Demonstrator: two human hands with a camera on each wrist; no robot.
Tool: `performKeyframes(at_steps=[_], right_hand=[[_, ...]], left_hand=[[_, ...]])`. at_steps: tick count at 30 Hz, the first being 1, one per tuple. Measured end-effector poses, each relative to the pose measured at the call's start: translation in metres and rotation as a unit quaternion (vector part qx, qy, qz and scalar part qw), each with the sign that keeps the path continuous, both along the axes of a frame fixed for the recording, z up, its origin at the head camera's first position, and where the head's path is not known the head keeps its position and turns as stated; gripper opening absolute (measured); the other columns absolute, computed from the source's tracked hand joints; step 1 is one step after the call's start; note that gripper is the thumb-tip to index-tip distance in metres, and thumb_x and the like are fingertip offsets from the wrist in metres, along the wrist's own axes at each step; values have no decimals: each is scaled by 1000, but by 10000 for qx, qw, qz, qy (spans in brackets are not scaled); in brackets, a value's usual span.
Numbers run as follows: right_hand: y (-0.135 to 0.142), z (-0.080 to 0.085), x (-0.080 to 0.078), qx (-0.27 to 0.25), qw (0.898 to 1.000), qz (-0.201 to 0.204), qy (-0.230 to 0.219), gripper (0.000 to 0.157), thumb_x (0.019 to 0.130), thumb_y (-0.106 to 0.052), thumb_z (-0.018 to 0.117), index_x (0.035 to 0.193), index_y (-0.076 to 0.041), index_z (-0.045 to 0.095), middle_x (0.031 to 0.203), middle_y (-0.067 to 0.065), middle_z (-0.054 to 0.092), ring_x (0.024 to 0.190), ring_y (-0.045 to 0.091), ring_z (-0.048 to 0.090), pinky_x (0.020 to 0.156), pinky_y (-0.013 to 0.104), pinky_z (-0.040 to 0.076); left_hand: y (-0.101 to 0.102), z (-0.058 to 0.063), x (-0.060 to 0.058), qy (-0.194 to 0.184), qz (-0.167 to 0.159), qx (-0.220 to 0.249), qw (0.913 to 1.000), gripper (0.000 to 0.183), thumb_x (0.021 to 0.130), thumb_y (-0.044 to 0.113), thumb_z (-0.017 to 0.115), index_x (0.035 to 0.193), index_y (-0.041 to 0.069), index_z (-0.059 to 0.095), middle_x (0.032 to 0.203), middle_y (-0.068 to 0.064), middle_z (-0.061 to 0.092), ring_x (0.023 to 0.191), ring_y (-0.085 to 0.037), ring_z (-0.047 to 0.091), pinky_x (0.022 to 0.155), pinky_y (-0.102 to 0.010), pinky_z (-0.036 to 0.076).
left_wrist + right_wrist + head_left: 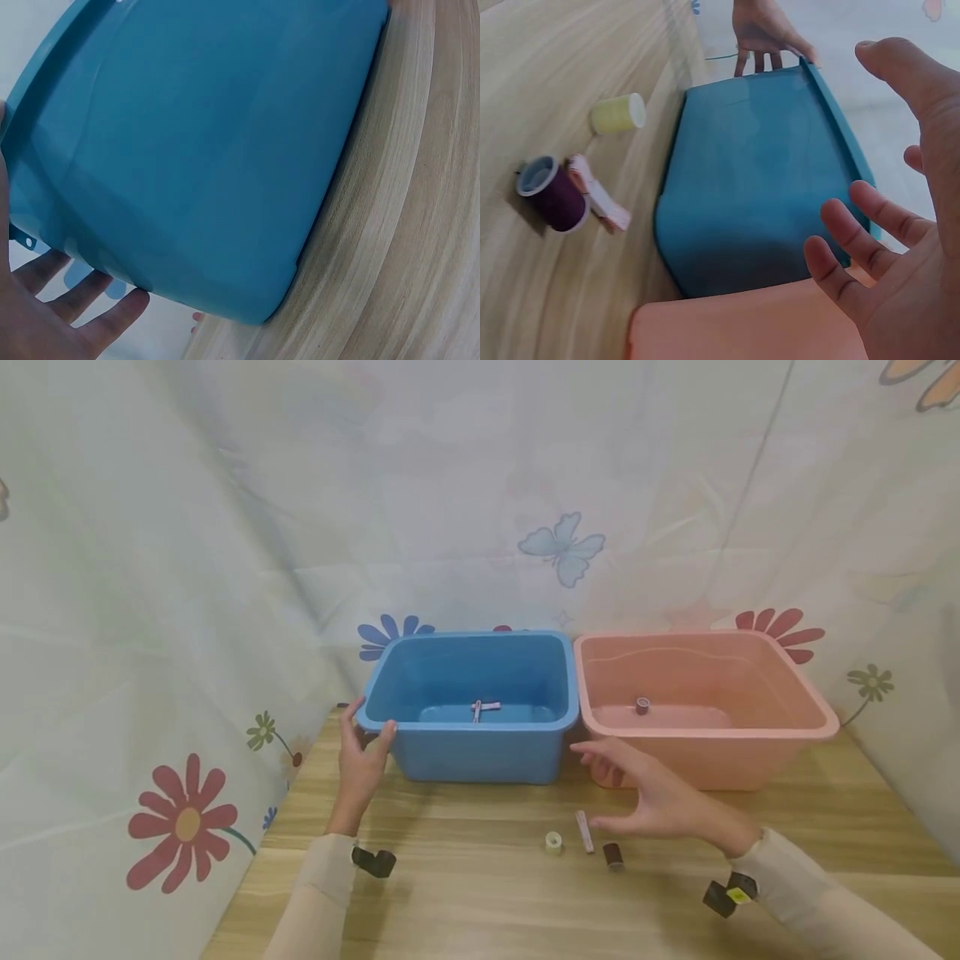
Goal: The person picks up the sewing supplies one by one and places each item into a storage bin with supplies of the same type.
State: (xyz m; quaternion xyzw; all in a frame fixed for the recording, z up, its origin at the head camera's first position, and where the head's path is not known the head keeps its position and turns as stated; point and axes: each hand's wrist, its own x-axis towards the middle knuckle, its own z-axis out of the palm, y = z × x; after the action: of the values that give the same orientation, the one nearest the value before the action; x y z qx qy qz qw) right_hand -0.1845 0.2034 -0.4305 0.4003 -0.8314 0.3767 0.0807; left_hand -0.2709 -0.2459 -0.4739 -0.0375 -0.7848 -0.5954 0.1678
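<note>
At the near left corner of a blue plastic tub (480,756), my left hand (362,770) holds the rim, thumb over the front edge and fingers along the side (90,307). My right hand (660,789) hovers, fingers spread and holding nothing, before the meeting corners of the blue tub and a pink tub (697,764). On the table below it lie a pale yellow thread spool (553,842), a pink-and-white folded strip (584,832) and a dark purple thread spool (613,857). The right wrist view shows that spool (555,196) beside the strip (596,193).
Two pink-and-white strips (486,706) lie crossed inside the blue tub. A dark spool (642,706) is in the pink tub. Both tubs stand side by side on the wood-grain table (450,877), close to a printed curtain (450,485) that hangs behind and along the left.
</note>
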Motion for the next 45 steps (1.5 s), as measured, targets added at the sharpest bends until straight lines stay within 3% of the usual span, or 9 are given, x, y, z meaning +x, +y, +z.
performKeyframes(at_steps=[4, 11, 16, 19, 33, 37, 40, 45], right_hand=[[0, -8, 1, -38, 10000, -6, -72, 95, 71, -23, 97, 151, -16, 46, 125, -7, 57, 100, 17, 58, 80, 34, 56], [1, -26, 0, 31, 9998, -144, -103, 90, 75, -29, 94, 151, -18, 47, 125, -9, 57, 104, 14, 56, 84, 30, 53], [2, -35, 1, -5, 9999, -148, -63, 91, 73, -24, 95, 150, -15, 47, 126, -7, 57, 104, 19, 57, 84, 32, 54], [3, -38, 1, 18, 9998, -163, -66, 93, 72, -23, 95, 151, -14, 47, 126, -6, 57, 104, 16, 57, 83, 36, 55], [5, -50, 3, 269, 9981, -240, -500, 92, 74, -24, 95, 151, -19, 47, 127, -8, 54, 102, 10, 56, 82, 39, 57], [5, -54, 3, 325, 9977, -267, -524, 92, 73, -27, 95, 152, -20, 46, 127, -8, 54, 103, 10, 55, 81, 39, 56], [5, -58, 3, 371, 9976, -275, -521, 92, 74, -29, 95, 151, -19, 47, 127, -8, 54, 104, 15, 57, 81, 41, 55], [4, -62, 4, 385, 9973, -274, -555, 89, 74, -28, 94, 150, -15, 49, 128, -7, 54, 105, 25, 61, 85, 46, 55]], left_hand=[[-1, -1, -1, -8, 34, -16, 10000, 76, 99, 39, 69, 160, 31, 24, 159, -14, 40, 133, -37, 50, 97, -60, 50], [0, -1, -1, -22, 107, -91, 9999, 75, 98, 45, 69, 158, 33, 27, 158, -12, 42, 132, -37, 51, 94, -58, 52], [0, -2, 0, 14, 15, -35, 10000, 74, 99, 41, 68, 159, 31, 26, 156, -15, 43, 131, -38, 52, 92, -46, 54], [1, -1, 0, 3, -11, -29, 10000, 74, 99, 40, 68, 159, 31, 25, 156, -15, 43, 131, -37, 52, 90, -41, 54], [1, 1, 1, -55, 68, -96, 9999, 74, 98, 44, 68, 158, 36, 26, 156, -10, 44, 132, -34, 51, 92, -47, 54], [3, 5, 2, -106, 20, -80, 9999, 75, 99, 41, 67, 160, 33, 24, 158, -12, 41, 134, -35, 50, 96, -55, 52], [3, 5, 3, -93, 22, -76, 9999, 74, 99, 42, 68, 159, 33, 25, 157, -12, 41, 133, -35, 50, 95, -55, 52], [1, 0, 1, -37, 63, -149, 9999, 74, 98, 46, 68, 158, 35, 26, 156, -11, 43, 131, -34, 52, 90, -47, 54]])
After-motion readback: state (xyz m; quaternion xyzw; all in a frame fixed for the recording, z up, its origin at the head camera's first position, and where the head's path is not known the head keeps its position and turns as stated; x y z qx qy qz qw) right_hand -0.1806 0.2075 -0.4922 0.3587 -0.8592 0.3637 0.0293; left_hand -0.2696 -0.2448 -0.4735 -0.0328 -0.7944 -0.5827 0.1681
